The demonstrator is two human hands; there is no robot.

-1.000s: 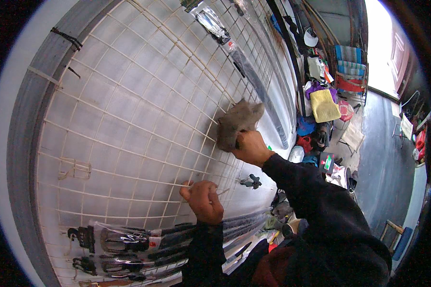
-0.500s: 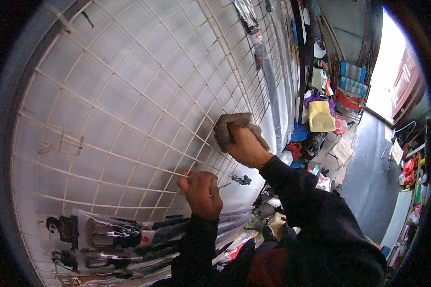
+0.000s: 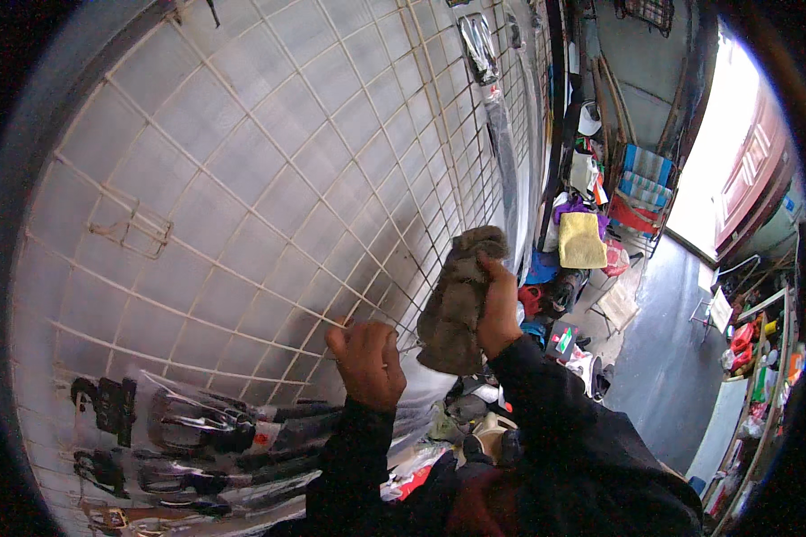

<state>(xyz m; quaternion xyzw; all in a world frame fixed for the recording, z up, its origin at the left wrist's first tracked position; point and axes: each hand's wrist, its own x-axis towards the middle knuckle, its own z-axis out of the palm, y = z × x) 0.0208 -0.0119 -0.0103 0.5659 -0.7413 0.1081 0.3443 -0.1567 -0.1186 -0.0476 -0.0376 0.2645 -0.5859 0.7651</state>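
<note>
My right hand [image 3: 500,313] is closed on a grey-brown cloth [image 3: 457,309], thumb on top, with the cloth's folded length hanging before the mesh. Whether the cloth touches the wires I cannot tell. To its left, my left hand [image 3: 369,362] has its fingers curled at a wire of the white wire grid panel [image 3: 208,136]. Below and left of that hand, belts in clear plastic sleeves [image 3: 201,425] hang from the grid. A small wire hook [image 3: 143,234] is fixed on the grid at the left.
A folding chair with blue striped cloth [image 3: 645,183] stands at the far right. Nearer are a yellow cloth [image 3: 582,240], a small stool [image 3: 613,306] and piled goods along the grid's foot. Shelves with goods [image 3: 766,367] line the right side of the dark floor [image 3: 658,367].
The cloth was bunched against the grid and now hangs longer, lower and further right in my right hand. My left hand stays at its wire. The whole view has shifted a little.
</note>
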